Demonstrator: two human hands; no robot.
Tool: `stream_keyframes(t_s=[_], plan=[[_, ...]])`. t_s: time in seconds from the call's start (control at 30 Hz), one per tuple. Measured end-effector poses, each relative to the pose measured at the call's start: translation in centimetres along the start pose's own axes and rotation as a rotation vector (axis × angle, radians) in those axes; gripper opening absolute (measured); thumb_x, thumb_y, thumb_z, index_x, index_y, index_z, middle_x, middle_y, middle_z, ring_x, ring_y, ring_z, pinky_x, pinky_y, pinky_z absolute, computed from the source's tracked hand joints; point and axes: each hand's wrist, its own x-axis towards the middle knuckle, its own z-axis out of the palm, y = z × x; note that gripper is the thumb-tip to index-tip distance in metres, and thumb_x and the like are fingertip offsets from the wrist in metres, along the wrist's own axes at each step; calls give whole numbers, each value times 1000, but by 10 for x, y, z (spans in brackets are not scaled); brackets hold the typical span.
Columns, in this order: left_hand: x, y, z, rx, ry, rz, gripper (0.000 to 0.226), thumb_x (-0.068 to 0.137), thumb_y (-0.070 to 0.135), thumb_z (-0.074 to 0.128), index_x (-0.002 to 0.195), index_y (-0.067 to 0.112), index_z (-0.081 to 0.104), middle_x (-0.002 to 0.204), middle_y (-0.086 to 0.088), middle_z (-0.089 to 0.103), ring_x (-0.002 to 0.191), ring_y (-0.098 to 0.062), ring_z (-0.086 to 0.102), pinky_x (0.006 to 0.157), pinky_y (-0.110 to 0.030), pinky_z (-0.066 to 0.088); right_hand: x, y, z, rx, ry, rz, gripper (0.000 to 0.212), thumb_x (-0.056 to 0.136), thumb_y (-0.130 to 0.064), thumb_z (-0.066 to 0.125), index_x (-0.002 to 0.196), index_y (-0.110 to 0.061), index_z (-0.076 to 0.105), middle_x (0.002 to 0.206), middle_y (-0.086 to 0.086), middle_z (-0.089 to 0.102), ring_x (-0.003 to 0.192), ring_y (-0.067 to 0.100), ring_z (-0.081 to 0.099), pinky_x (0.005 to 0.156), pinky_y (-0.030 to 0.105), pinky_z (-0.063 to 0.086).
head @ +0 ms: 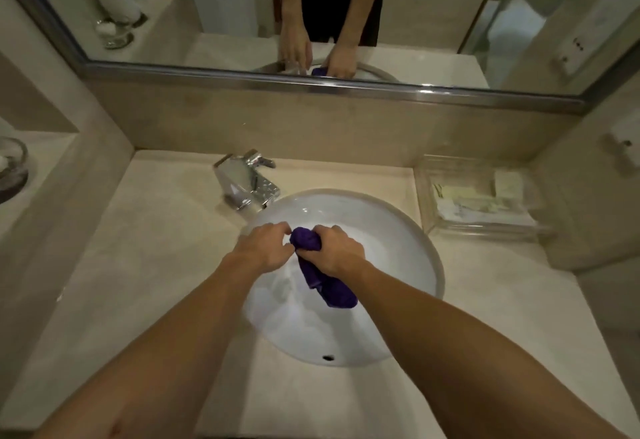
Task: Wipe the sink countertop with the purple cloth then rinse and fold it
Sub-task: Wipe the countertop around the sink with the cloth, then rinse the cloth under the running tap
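The purple cloth (327, 282) is bunched up over the white sink basin (408, 230). My right hand (337, 251) grips its upper part in a fist, and the rest hangs down below my wrist into the basin. My left hand (265, 246) is right beside it, fingers curled against the cloth's top end; whether they pinch it is hard to tell. The beige countertop (156, 248) surrounds the basin. The chrome faucet (247, 182) stands at the basin's back left.
A clear plastic tray (481, 196) with packets sits on the counter at the right. A glass bowl (12, 164) rests on the left ledge. The mirror (242, 5) spans the back wall, reflecting a white mug.
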Motion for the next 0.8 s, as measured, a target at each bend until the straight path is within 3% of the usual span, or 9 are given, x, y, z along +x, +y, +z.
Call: stream_keyframes(t_s=[0.33, 0.6, 0.7, 0.8], plan=[[52, -2, 1, -149, 1, -1, 43, 98, 25, 54, 140, 18, 51, 142, -10, 55, 129, -26, 53, 105, -41, 45, 41, 6, -18, -13, -76, 7, 52, 92, -61, 58, 129, -26, 55, 121, 6, 54, 104, 30, 61, 90, 41, 51], [62, -11, 4, -139, -69, -4, 41, 97, 22, 53, 137, 16, 49, 132, -10, 60, 121, -27, 56, 100, -39, 47, 70, -7, -8, 81, -109, 30, 52, 89, -55, 67, 130, -25, 56, 119, 7, 52, 104, 32, 61, 94, 47, 53], [59, -15, 2, -121, -103, -27, 42, 97, 24, 52, 138, 14, 49, 135, -11, 57, 121, -29, 56, 101, -40, 47, 76, -3, 0, 133, -164, 6, 59, 83, -45, 78, 134, -26, 56, 127, 8, 55, 108, 29, 61, 95, 44, 54], [53, -21, 2, -128, -123, -59, 41, 96, 23, 53, 135, 11, 52, 136, -13, 55, 120, -29, 55, 101, -41, 48, 78, -3, -1, 183, -200, -25, 67, 85, -25, 79, 146, -23, 51, 141, 8, 55, 123, 27, 57, 96, 33, 49]])
